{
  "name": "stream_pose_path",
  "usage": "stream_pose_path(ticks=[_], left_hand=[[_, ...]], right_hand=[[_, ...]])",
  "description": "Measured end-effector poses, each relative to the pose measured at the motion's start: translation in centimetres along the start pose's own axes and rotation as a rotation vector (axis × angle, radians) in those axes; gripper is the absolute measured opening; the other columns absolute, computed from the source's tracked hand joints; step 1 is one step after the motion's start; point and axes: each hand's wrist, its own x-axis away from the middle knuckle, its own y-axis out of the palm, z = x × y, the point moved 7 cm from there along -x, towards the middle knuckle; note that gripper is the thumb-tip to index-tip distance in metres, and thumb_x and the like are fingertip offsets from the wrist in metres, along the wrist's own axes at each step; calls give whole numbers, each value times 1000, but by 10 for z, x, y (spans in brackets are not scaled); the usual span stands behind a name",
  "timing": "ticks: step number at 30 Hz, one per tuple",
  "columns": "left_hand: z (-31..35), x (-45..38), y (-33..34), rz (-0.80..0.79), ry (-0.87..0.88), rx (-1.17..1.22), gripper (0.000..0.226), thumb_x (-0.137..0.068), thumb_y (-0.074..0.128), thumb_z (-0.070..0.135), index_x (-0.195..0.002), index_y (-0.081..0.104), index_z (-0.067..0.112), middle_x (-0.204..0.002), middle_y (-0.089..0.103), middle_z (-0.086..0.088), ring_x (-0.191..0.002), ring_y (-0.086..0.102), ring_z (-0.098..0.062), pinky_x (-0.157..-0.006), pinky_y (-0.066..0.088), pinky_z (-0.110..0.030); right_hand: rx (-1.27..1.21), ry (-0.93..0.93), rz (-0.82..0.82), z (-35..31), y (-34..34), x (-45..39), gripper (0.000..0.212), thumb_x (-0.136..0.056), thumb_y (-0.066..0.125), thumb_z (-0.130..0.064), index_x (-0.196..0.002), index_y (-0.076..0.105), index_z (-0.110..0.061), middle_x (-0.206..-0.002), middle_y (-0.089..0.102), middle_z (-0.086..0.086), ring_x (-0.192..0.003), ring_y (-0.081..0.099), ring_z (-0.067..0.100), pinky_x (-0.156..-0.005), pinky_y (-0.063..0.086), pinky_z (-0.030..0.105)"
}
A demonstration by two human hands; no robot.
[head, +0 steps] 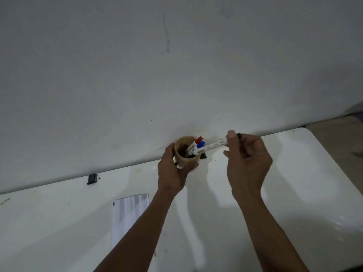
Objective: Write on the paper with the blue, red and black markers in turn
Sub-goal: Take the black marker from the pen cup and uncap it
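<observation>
A tan wooden cup (179, 148) stands at the table's far edge against the wall, and my left hand (172, 171) is wrapped around it. A red-capped marker (195, 143) and a blue-capped marker (199, 145) lean inside the cup. My right hand (247, 161) pinches the black-capped end of a white-barrelled black marker (211, 147); its other end rests at the cup's rim. The paper (125, 214), a white sheet with faint marks, lies on the table under my left forearm.
The white table (294, 183) butts against a white wall (176, 65). A small dark clip (92, 179) sits at the far edge on the left, and a dark object (204, 155) lies behind the cup. The table's right corner drops to the floor (337, 132).
</observation>
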Motion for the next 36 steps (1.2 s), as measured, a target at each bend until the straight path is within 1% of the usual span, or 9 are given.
stream_pose_path(ticks=[5, 8, 9, 11, 13, 17, 23, 30, 36], left_hand=[[1, 3, -5, -16, -78, -95, 85, -70, 88, 9, -141, 41, 19, -133, 57, 1, -113, 57, -7, -75, 49, -2], [-3, 17, -25, 20, -78, -260, 89, -75, 85, 23, -147, 34, 18, -143, 54, -4, -130, 52, -19, -101, 52, -31], [-2, 24, -35, 51, -63, -286, 81, -77, 83, 24, -145, 38, 18, -139, 57, -4, -127, 54, -19, -99, 53, -31], [5, 40, -56, 98, -28, -288, 62, -83, 78, 24, -137, 48, 19, -130, 63, 1, -116, 61, -13, -84, 47, -7], [14, 56, -77, 100, -1, -253, 46, -88, 72, 22, -131, 56, 23, -122, 66, 6, -105, 64, -5, -71, 43, 3], [29, 93, -115, -8, 113, -234, 35, -93, 66, 22, -125, 62, 33, -122, 67, 17, -106, 64, 4, -74, 54, -10], [27, 139, -165, -158, 200, -284, 21, -92, 68, 19, -110, 72, 27, -104, 73, 15, -97, 68, -3, -76, 55, -19], [-11, 173, -238, -37, 61, -180, 10, -88, 71, 15, -91, 76, 23, -74, 72, 17, -70, 65, -3, -66, 53, -16], [-26, 206, -267, -17, 46, -157, 13, -86, 74, 15, -94, 77, 26, -76, 74, 10, -66, 63, -1, -62, 49, -11]], right_hand=[[-35, -5, -95, -13, -3, 2, 10, -100, 66, -23, -91, 64, -19, -87, 69, 6, -70, 77, 19, -66, 64, 37], [40, 112, -159, 1, 0, 15, 16, -95, 72, -26, -97, 63, -14, -84, 70, 6, -55, 69, 12, -54, 58, 28], [60, 159, -196, 8, 2, 23, 20, -94, 74, -27, -98, 62, -12, -83, 71, 6, -54, 68, 11, -54, 57, 28], [157, 220, -298, 24, 9, 43, 22, -90, 79, -27, -94, 65, -10, -80, 73, 2, -57, 69, 12, -59, 58, 30], [264, 244, -425, 36, 17, 67, 18, -84, 84, -23, -93, 71, -13, -82, 75, 0, -68, 73, 15, -66, 61, 32], [407, 233, -641, 45, 34, 119, 23, -76, 90, -16, -92, 76, -24, -81, 75, -6, -68, 71, 12, -66, 58, 25], [533, 133, -833, 36, 60, 184, 21, -75, 91, -20, -90, 77, -20, -84, 77, -3, -69, 74, 15, -65, 59, 28], [730, -32, -986, 27, 68, 228, 19, -73, 92, -26, -86, 78, -24, -84, 78, -6, -59, 67, 1, -56, 50, 16], [149, 273, -767, 21, 62, 254, 24, -72, 88, -6, -92, 75, -4, -73, 78, 9, -65, 74, 18, -61, 60, 26]])
